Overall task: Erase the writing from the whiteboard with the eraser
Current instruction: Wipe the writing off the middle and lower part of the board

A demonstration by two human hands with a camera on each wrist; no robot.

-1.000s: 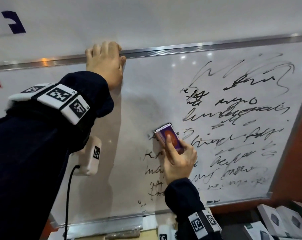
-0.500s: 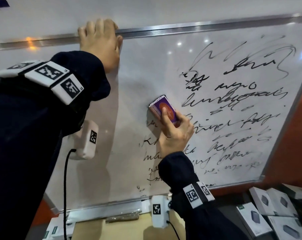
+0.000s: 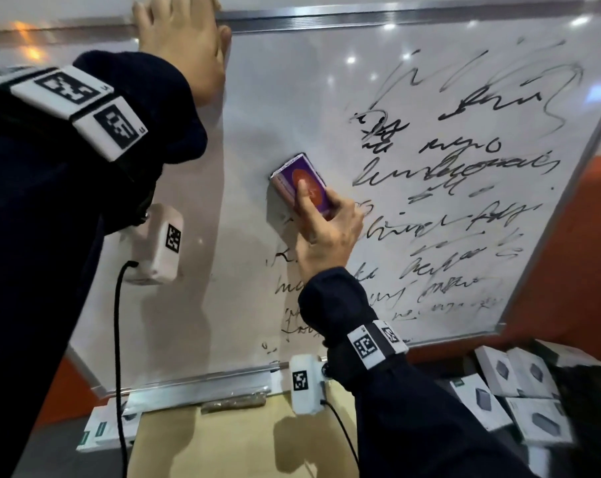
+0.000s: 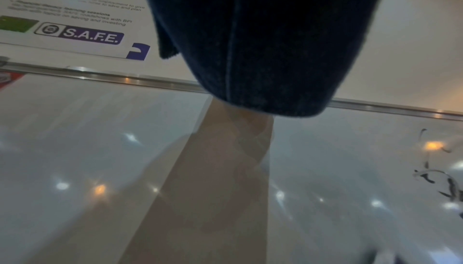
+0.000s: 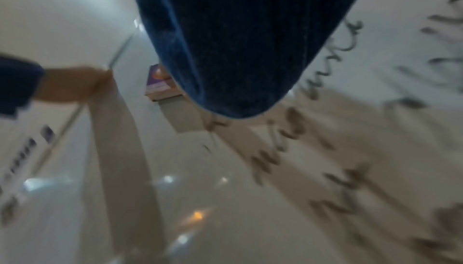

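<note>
The whiteboard (image 3: 285, 108) is a glossy white panel in a thin brushed-metal frame, tilted in the head view, with ceiling lights mirrored on it. Loose black marker writing (image 3: 440, 208) covers its right half; the left half is bare. The eraser (image 3: 300, 182) is a small rectangular block with a purple and orange printed back and pale sides, pressed flat to the board at the writing's left edge. The right hand (image 3: 326, 232) grips it, thumb laid across the printed back and fingers curled along its far side. The left hand (image 3: 185, 46) lies flat with straight fingers over the top frame rail, fingertips cut off by the picture edge. Both wrist views are blurred, with dark sleeves hiding the fingers.
</note>
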